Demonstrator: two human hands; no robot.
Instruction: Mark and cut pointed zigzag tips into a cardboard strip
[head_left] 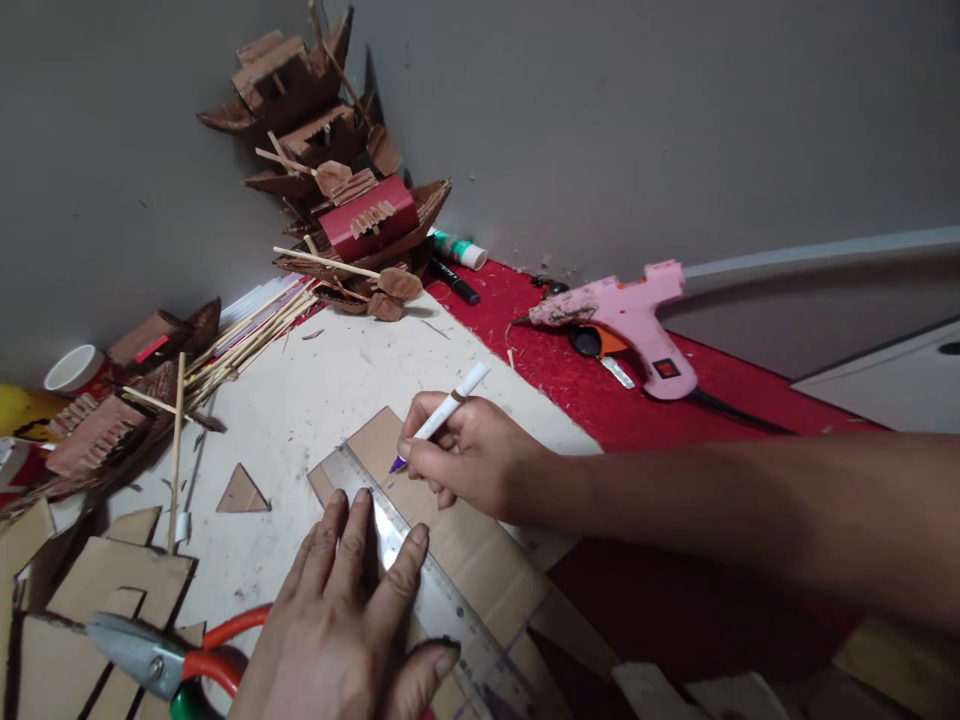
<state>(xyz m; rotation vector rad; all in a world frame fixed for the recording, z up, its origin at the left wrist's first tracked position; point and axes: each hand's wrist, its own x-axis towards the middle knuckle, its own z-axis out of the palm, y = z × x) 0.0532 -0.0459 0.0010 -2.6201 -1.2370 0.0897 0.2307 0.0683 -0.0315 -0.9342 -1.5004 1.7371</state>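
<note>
My right hand [469, 455] is closed on a white marker with a purple tip [442, 415]. The tip touches a brown cardboard strip [480, 555] beside the edge of a metal ruler [439, 590]. My left hand [341, 625] lies flat with fingers spread, pressing the ruler down on the cardboard. The cardboard rests on a pale work board [315, 400].
A pink glue gun [626, 315] lies on the red mat [570, 375] to the right. A cardboard model [341, 180] stands in the corner, with sticks [247, 335] and cardboard scraps to the left. Red-handled scissors [161, 655] lie at the lower left. A small cardboard triangle [241, 493] lies nearby.
</note>
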